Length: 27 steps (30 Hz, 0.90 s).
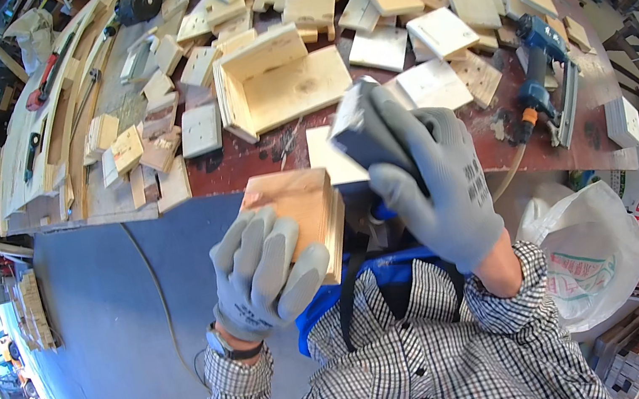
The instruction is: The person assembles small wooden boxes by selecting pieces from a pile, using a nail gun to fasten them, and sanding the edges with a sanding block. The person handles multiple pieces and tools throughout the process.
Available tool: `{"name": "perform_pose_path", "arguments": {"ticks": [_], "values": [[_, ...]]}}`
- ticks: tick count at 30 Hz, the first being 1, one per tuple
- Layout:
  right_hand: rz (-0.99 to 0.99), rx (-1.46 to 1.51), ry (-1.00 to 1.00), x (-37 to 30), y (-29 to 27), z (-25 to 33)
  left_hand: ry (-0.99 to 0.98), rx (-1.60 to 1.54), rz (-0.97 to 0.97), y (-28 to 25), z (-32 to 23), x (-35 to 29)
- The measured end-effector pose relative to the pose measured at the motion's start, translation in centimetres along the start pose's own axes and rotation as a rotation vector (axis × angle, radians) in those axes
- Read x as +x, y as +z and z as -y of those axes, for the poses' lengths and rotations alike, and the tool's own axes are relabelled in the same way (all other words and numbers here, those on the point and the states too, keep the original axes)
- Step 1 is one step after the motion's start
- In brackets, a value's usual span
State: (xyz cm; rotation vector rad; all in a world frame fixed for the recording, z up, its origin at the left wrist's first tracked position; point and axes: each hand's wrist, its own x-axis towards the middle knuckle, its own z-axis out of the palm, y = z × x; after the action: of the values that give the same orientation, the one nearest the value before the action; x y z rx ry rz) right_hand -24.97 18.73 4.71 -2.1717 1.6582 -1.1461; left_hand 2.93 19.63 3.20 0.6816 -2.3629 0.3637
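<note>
My left hand [257, 272], in a grey work glove, grips a small stack of square wooden pieces [294, 193] just off the table's near edge. The fingers press on its side, and the layered edges show on the right. My right hand [454, 184], gloved alike, is closed around a dark grey block-shaped thing [363, 130] with a pale end; its exact kind is not clear. The two hands are apart. Beyond them, a partly built, open wooden box [296, 91] lies on the dark red table [244, 161].
Many loose wooden pieces [310, 3] pile across the table's far side. A blue nail gun [542, 57] with a hose lies at the right. Clamps and tools [43, 86] rest at the left. A white plastic sack [591, 237] stands at the lower right.
</note>
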Motion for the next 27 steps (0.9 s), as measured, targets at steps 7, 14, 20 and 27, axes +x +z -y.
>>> {"name": "perform_pose_path", "arguments": {"ticks": [7, 14, 20, 27], "values": [[0.107, -0.001, 0.165, 0.6, 2.3, -1.7, -0.004, 0.035, -0.001, -0.2, 0.3, 0.6], [0.062, 0.147, -0.039, -1.8, 1.8, 2.8, -0.345, -0.077, -0.102, 1.1, -1.1, 1.4], [0.104, 0.122, 0.003, -4.5, 3.0, 2.5, -0.564, -0.034, -0.077, 1.0, -1.6, 1.5], [0.031, 0.206, -0.009, -2.2, 0.3, 1.4, -0.661, -0.172, -0.154, 0.9, -1.8, 2.0]]}}
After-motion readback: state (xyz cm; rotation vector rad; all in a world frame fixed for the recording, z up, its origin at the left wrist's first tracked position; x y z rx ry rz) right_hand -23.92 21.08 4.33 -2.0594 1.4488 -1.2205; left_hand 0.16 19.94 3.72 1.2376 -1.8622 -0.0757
